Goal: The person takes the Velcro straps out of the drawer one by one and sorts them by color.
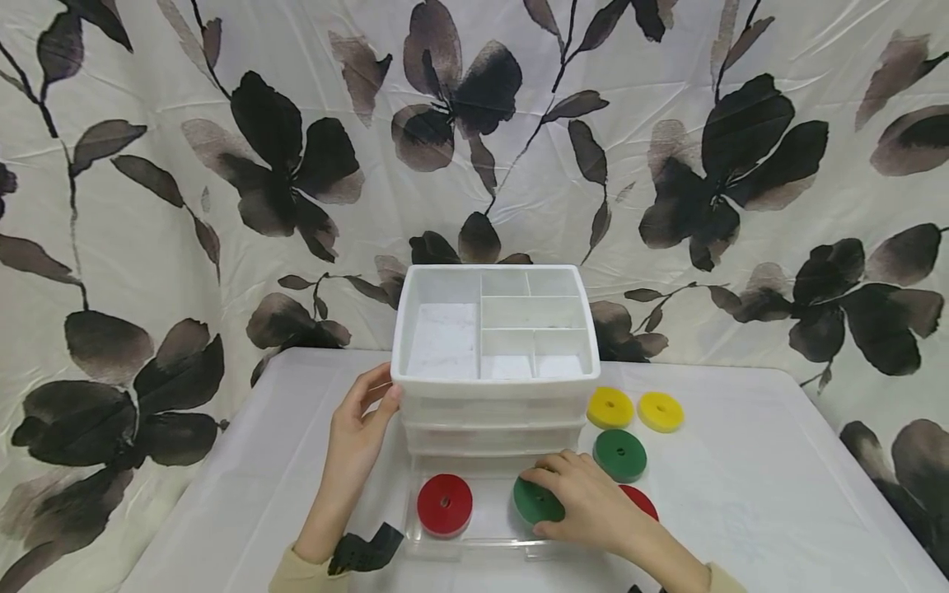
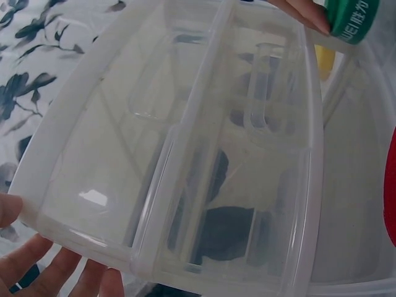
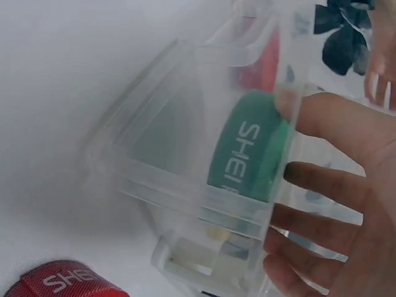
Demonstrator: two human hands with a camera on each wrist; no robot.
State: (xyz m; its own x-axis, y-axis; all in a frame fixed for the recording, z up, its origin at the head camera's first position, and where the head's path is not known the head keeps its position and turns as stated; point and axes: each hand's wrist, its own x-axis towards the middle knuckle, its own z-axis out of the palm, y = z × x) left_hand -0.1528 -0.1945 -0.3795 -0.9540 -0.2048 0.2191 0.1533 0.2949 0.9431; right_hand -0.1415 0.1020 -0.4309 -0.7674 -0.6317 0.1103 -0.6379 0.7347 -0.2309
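Note:
A white drawer organizer (image 1: 495, 390) stands on the table, its clear bottom drawer (image 1: 491, 502) pulled out towards me. On the organizer's left side rests my left hand (image 1: 357, 436), thumb by the front corner and fingers spread along the edge in the left wrist view. My right hand (image 1: 589, 502) grips a green roll (image 1: 535, 499) in the right part of that drawer, thumb and fingers on its rim. White lettering shows on the green roll (image 3: 244, 148) in the right wrist view. A red roll (image 1: 445, 504) lies flat in the drawer's left part.
Right of the organizer lie two yellow rolls (image 1: 610, 408), another green roll (image 1: 619, 455) and a red roll (image 1: 641, 501), partly hidden by my right hand. A compartmented tray (image 1: 445, 338) tops the organizer. Behind the table hangs a floral cloth (image 1: 474, 181).

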